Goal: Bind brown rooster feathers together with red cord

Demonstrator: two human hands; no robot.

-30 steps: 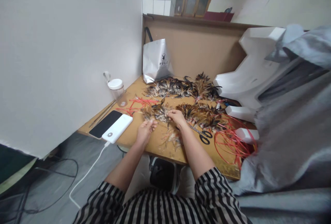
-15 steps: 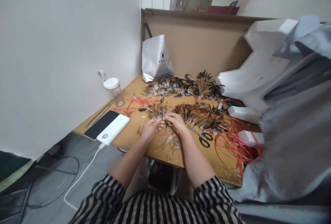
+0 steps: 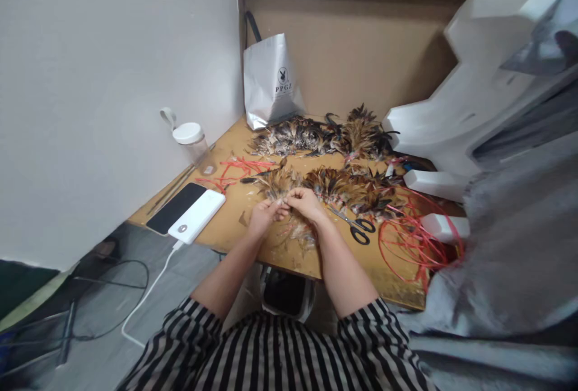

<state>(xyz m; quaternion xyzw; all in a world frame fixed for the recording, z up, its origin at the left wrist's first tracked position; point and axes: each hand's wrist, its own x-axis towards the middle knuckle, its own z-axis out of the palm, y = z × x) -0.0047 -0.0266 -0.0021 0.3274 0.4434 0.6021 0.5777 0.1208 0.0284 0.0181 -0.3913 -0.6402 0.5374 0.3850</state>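
My left hand (image 3: 265, 217) and my right hand (image 3: 306, 203) meet over the wooden table, fingertips pinched together on a small pale feather (image 3: 284, 201). Much of it is hidden by the fingers. Right behind them lies a tan feather bunch (image 3: 277, 181). Brown feather bunches (image 3: 345, 189) spread to the right of it. Below my right hand, loose pale fluff (image 3: 301, 231) is scattered on the wood. Scissors with black handles (image 3: 360, 230) rest to the right of my right wrist, apart from it.
Darker feather bunches (image 3: 298, 136) line the back, before a silver bag (image 3: 271, 87). Red plastic strips (image 3: 246, 165) lie left; a red tangle (image 3: 413, 237) lies right. A lidded jar (image 3: 194, 144), a phone (image 3: 174, 207) and a cabled white power bank (image 3: 198, 216) stand or lie at left.
The view has tilted down a little, so the table sits higher in the picture. My hands have drawn closer together and still pinch.
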